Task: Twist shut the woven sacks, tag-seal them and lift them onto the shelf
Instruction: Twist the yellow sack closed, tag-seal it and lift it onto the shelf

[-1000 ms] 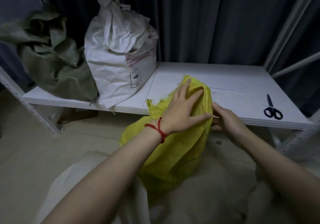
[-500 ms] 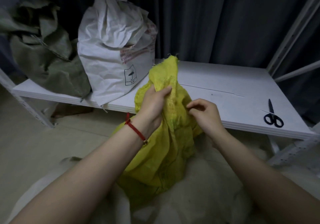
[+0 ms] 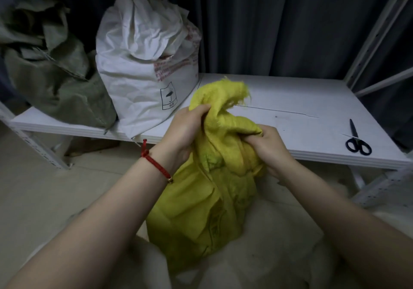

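Both hands now bunch the yellow sack's (image 3: 207, 210) mouth lower and tighter than half a second ago. The left hand (image 3: 185, 130) grips the frayed top, and the right hand (image 3: 268, 148) clutches gathered folds beside it. The sack stands on the floor (image 3: 44, 188) before the shelf (image 3: 290, 101). Gathering seems underway; next, the neck needs twisting tight.

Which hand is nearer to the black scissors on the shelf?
Right. The right hand, gripping the yellow sack, is left of the scissors with bare shelf between; the left hand grips the sack's neck farther left.
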